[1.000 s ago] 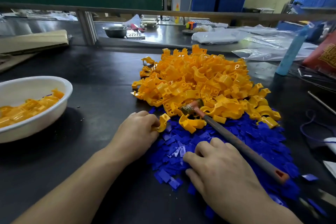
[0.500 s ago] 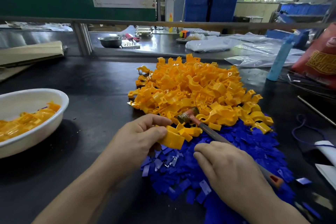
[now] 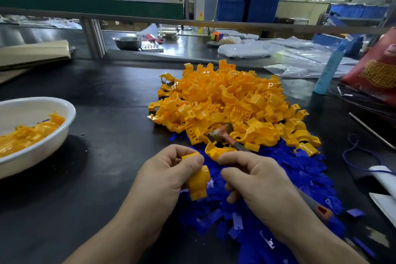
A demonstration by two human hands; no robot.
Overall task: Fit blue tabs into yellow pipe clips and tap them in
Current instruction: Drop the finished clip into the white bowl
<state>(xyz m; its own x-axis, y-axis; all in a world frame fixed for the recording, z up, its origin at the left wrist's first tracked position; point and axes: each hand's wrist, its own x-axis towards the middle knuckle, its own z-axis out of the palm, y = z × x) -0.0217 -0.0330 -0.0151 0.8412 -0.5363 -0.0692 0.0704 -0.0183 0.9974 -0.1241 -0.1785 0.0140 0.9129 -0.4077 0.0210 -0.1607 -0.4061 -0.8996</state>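
The yellow pipe clip (image 3: 198, 182) is judged to be light, stiff moulded plastic with a glossy, probably slippery skin. It is best taken across its flat foot and curved back, so that the slot for the tab is left uncovered. It is gripped by the left hand (image 3: 165, 178): thumb and forefinger are clamped on its upper end, the other fingers are curled behind it, and its lower end juts out below them, toward the right hand (image 3: 261, 188).

That hand is placed just beside the clip, parted from it by a narrow gap. Its forefinger and thumb are set close together and its other fingers are curled under, but whether a tab is pinched there cannot be told.

The blue tabs (image 3: 300, 178) are thought to be thin, flat and slightly flexible, easily bent if forced askew, and best pinched by the edges. They are spread beneath and beyond both sets of fingers.

The hammer (image 3: 220, 133) is laid with its head just past the right fingertips and its handle running under that palm. The heap of loose clips (image 3: 231, 103) is found well beyond the fingers.
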